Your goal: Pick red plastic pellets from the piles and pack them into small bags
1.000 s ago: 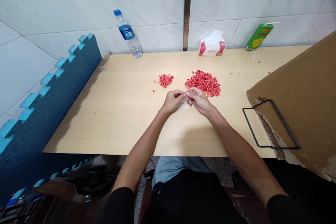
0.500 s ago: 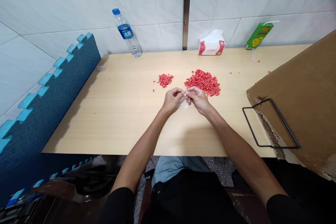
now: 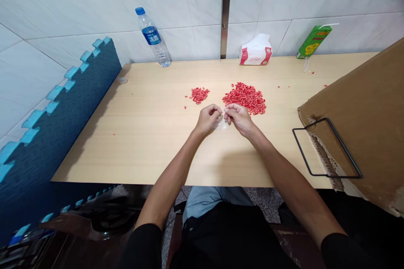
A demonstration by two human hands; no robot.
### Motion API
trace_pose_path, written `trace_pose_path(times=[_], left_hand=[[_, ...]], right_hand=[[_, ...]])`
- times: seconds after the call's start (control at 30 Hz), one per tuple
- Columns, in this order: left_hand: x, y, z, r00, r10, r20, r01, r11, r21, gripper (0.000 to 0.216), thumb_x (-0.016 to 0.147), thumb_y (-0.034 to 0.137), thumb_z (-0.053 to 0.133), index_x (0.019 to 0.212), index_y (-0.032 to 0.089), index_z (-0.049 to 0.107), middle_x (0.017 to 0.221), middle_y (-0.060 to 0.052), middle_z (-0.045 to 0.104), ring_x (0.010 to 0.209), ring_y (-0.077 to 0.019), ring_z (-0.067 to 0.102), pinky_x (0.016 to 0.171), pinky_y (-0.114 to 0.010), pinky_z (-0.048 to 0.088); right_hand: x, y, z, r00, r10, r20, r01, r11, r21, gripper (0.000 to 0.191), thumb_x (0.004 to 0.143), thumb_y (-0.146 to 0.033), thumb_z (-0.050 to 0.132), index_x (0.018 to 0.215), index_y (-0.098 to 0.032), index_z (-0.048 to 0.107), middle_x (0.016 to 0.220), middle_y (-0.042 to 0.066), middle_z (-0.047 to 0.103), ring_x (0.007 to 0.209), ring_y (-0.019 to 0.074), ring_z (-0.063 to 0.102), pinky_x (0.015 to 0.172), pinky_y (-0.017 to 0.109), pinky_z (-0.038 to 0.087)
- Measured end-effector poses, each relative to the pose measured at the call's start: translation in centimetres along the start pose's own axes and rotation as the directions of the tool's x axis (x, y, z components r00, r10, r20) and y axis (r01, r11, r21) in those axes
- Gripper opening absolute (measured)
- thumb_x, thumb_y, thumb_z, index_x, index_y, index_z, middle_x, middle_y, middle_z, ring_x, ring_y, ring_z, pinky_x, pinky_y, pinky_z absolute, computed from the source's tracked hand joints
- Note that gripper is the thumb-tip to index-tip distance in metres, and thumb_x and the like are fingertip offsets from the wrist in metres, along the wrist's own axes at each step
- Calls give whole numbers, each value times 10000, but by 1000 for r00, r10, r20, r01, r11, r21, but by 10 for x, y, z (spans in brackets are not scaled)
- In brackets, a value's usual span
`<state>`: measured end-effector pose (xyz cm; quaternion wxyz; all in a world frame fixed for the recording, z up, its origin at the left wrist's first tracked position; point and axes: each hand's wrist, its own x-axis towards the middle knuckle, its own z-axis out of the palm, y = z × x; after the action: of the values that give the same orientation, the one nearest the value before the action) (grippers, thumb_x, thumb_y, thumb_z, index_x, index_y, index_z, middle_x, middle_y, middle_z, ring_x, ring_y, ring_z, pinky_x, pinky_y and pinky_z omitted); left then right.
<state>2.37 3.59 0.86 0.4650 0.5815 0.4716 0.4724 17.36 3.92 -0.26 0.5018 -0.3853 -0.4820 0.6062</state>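
Observation:
My left hand (image 3: 208,117) and my right hand (image 3: 238,117) are close together over the table, just in front of the larger heap. Both have thumb and fingertips pinched. What sits between the fingertips is too small to make out. Below and between the hands shows a piece of clear, shiny plastic (image 3: 224,125), partly hidden by the fingers. Beyond my right hand lies a large heap of small red pellets (image 3: 246,96). A smaller pile of the same red pellets (image 3: 198,95) lies beyond my left hand.
Along the wall stand a water bottle (image 3: 153,38), a tissue pack (image 3: 256,51) and a green drink carton (image 3: 314,42). A cardboard sheet (image 3: 362,122) with a black wire frame (image 3: 344,147) borders the right. Blue foam matting (image 3: 69,109) edges the left. A clear cap (image 3: 122,80) lies far left.
The fingertips of my two hands have parted slightly, with my right hand a touch further right. Pellets and other objects lie as before; the view has shifted a little.

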Motion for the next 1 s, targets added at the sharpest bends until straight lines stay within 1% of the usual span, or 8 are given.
trace_pose_path(times=[0.13,0.2,0.4,0.5,0.63,0.8,0.9,1.0], left_hand=[[-1,-2,-3,999,44,-10,-42,993,107,72,714,225,565,682,161,566,625,15,571,585,-102,502,573,-228,399],[-1,-1,-2,997,70,-21,-67,990,125,69,711,225,587,709,156,589,653,12,584,590,-98,502,584,-229,401],[-3,1,3,997,62,-36,-61,998,33,153,740,289,627,754,137,639,686,-7,628,626,-109,541,633,-242,424],[-2,1,5,996,55,-63,-55,998,17,154,735,289,631,721,136,631,649,5,606,594,-98,519,611,-234,407],[-1,2,3,994,57,-97,-59,998,-13,133,707,271,635,693,140,616,623,18,577,565,-85,486,578,-221,387],[-3,3,4,999,47,-14,-47,998,-35,116,707,259,607,690,144,607,606,21,567,563,-88,486,566,-219,381],[-5,4,6,998,45,39,-43,998,-54,97,692,232,592,685,137,607,623,13,590,577,-89,510,591,-223,394],[-6,6,7,998,35,56,-31,997,-73,82,677,213,577,669,135,599,622,11,594,581,-89,519,598,-223,397]], right_hand=[[0,-2,0,1000,10,-16,-10,1000,13,194,720,-350,676,761,-185,585,600,-24,605,463,78,464,447,209,371],[-1,-3,0,1000,7,-11,-7,999,37,206,720,-356,684,775,-188,578,604,-28,603,466,79,468,450,210,372],[-2,-1,2,999,-29,29,27,997,66,236,731,-376,699,789,-192,564,630,-29,612,485,83,500,461,213,381],[-2,-1,3,999,-27,37,24,997,71,261,732,-395,708,791,-189,560,635,-29,618,485,81,503,463,212,381],[-1,-1,2,999,-18,47,12,991,131,294,739,-415,714,824,-189,546,626,-31,615,477,80,500,450,208,353],[-1,1,-1,995,25,92,-42,982,186,281,783,-419,678,901,-202,544,531,-67,527,433,66,386,437,202,274],[-1,1,-3,984,18,176,-61,968,243,273,781,-376,694,927,-210,533,501,-90,466,423,60,311,458,209,264],[-2,-2,-7,965,25,262,-105,949,297,264,782,-328,699,942,-218,519,515,-92,451,435,62,287,479,215,271]])
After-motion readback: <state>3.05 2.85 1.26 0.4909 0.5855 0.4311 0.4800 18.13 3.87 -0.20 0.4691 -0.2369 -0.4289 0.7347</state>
